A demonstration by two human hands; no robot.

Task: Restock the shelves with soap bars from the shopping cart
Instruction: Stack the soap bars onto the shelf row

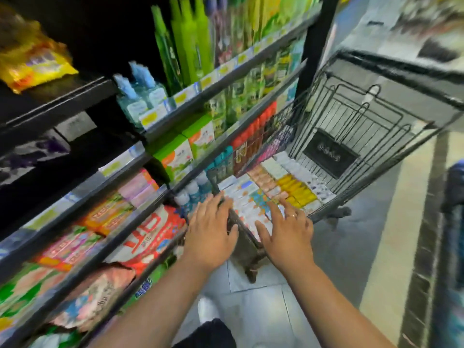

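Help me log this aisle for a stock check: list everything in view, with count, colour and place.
shelves: several tiers, black, left
green bottles: several, bright green, top tier
clear bottles: about three, pale blue, left of the green ones
yellow packet: one, yellow, upper left
bag: one, red and white, low tier
shopping cart: one, dark wire, right of shelves
soap bars: many, blur hides count; white, peach, yellow, teal; in cart
left hand: fingers straight, over cart's near rim
right hand: fingers spread above soap bars

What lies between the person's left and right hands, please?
In the head view, the near corner of the dark wire shopping cart and a few pale boxed soap bars lie between the left hand and the right hand.
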